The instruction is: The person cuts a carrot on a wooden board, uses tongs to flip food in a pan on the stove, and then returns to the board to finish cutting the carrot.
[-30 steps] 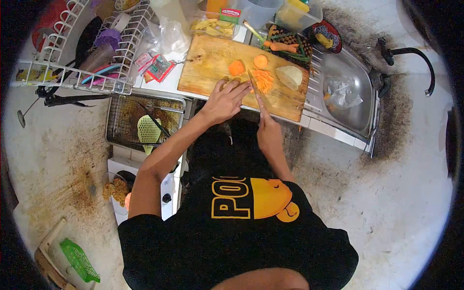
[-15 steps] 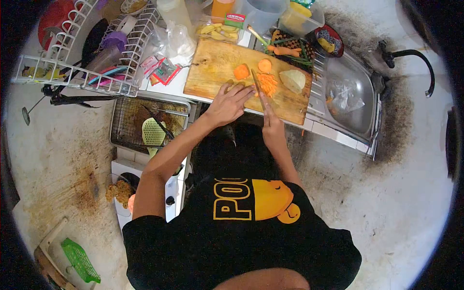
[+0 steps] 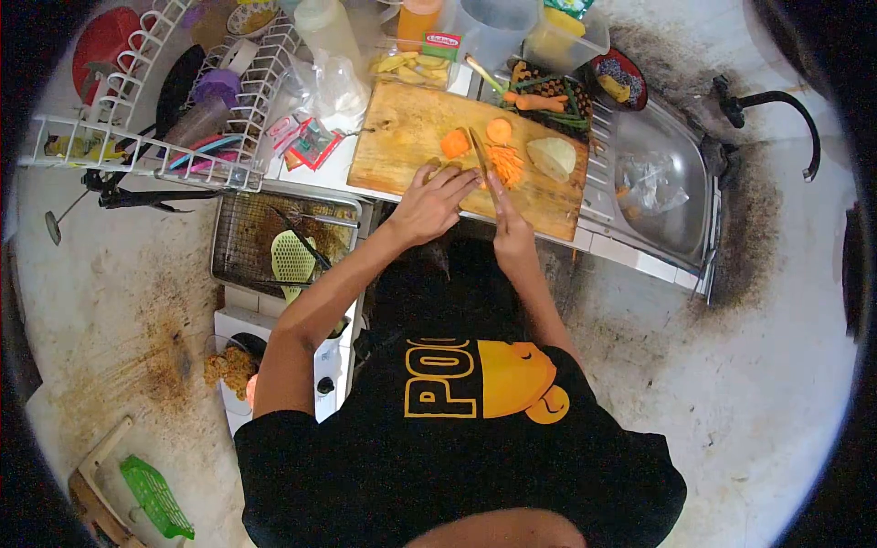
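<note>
Carrot shreds (image 3: 505, 167) lie heaped on a wooden cutting board (image 3: 402, 119) beside a knife (image 3: 480, 155), its handle wrapped in the closed fingers of a person's right hand (image 3: 514, 237). The blade's long axis runs away from the person, tip angled slightly left, dividing the heap on its right from the left hand (image 3: 427, 212) on its left. That left hand lies flat near the board's front edge, fingertips just beside the blade; what they press on is mostly hidden, and whether they grip it cannot be told.

A carrot chunk (image 3: 454, 142) sits ahead of the left fingers, left of the blade and nearer that hand than the right. A cut carrot round (image 3: 499, 130) lies beyond the shreds, to the right of the knife tip. Farther right rests a pale vegetable wedge (image 3: 552, 159), apparently cabbage, well apart from both hands. Behind the board, a whole carrot (image 3: 537, 102) lies crosswise near a lidless-looking tub (image 3: 571, 41), while a stainless steel sink (image 3: 639, 128) adjoins on the right, a clear plastic bag (image 3: 656, 183) inside.
</note>
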### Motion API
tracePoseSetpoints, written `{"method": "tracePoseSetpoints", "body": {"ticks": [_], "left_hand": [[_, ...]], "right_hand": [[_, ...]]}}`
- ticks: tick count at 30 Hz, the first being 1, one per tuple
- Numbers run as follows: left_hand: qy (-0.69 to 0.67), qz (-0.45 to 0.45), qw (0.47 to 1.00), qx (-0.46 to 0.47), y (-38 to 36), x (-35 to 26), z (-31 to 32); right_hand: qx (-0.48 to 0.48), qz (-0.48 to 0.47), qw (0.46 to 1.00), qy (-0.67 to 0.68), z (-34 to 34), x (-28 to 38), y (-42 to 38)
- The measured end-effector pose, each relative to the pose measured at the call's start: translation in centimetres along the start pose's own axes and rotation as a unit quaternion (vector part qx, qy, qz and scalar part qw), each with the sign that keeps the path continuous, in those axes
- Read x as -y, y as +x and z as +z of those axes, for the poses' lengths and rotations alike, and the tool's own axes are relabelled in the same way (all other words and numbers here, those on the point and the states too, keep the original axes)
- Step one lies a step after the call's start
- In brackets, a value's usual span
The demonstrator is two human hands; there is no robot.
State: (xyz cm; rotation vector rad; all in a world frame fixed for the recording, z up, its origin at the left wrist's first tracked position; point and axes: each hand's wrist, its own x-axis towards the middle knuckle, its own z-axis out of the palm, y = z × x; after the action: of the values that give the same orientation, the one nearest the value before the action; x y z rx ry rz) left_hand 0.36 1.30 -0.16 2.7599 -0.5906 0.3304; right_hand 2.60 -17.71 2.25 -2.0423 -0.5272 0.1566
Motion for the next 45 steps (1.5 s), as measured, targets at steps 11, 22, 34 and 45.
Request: {"method": "tracePoseSetpoints", "body": {"ticks": [11, 22, 34, 45], "left_hand": [[-0.044, -0.018, 0.999, -0.011, 0.0, -0.4, 0.2], [0.048, -0.035, 0.998, 0.021, 0.2, -2.7, -0.5], [-0.037, -0.137, 0.985, -0.094, 2.1, -4.5, -1.3], [-0.085, -0.288, 0.904, -0.305, 4.8, -1.1, 1.9]], "right_hand": [[-0.002, 0.037, 0.999, -0.012, 0.7, 1.6, 0.6], [0.035, 0.132, 0.978, 0.158, -5.3, 0.2, 0.2], [0.021, 0.287, 0.914, 0.286, -5.9, -1.5, 0.4], [0.09, 0.209, 0.938, 0.261, -6.7, -9.0, 1.9]]}}
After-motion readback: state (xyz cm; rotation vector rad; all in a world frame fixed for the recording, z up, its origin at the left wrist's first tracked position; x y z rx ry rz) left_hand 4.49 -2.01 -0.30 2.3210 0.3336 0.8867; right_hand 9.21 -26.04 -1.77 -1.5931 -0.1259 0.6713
